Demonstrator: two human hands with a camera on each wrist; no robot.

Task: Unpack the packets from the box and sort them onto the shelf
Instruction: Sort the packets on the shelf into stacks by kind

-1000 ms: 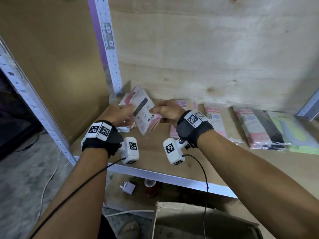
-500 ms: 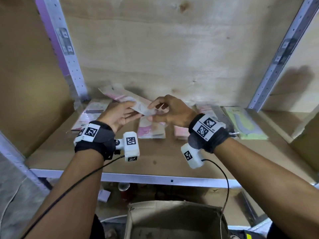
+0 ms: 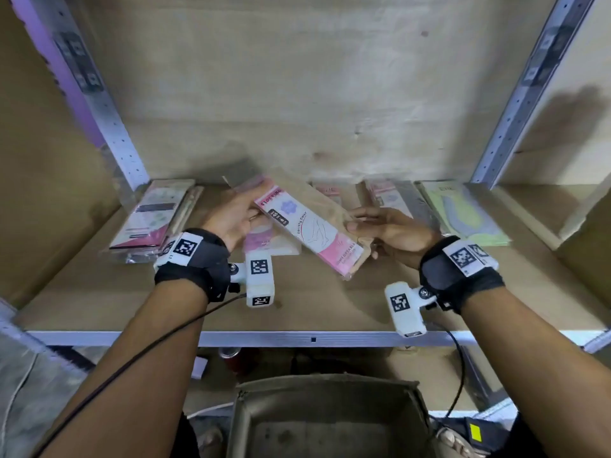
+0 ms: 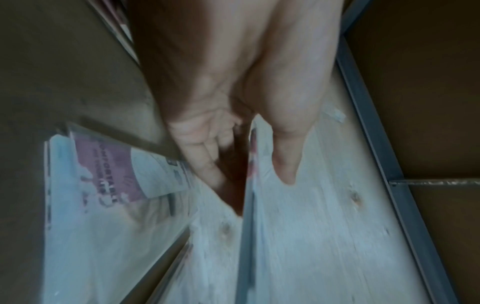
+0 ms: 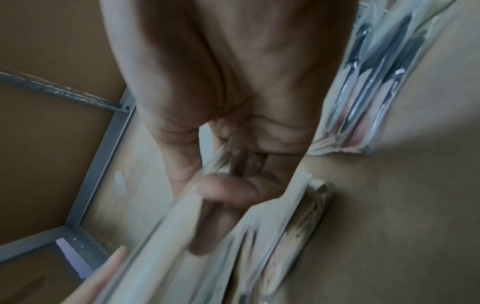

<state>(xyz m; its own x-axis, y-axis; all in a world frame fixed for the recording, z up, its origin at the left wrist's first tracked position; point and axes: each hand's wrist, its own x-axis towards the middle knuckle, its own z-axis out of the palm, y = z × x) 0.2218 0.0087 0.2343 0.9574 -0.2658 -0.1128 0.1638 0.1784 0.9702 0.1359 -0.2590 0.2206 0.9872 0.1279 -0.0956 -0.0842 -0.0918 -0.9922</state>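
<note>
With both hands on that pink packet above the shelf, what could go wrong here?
The pink packet is held tilted in the air only by its ends, left hand and right hand, so it might slip. It hangs just above the pile beneath; setting it down carelessly could knock that pile askew. The blurred wrist views hint at quick motion, which would raise both risks.

Both wrist views are motion-blurred. The brown cardboard box (image 3: 330,421) is cut off by the head view's near edge. The pink-and-white packet (image 3: 310,228) hides the left hand's fingers (image 3: 251,196).
</note>
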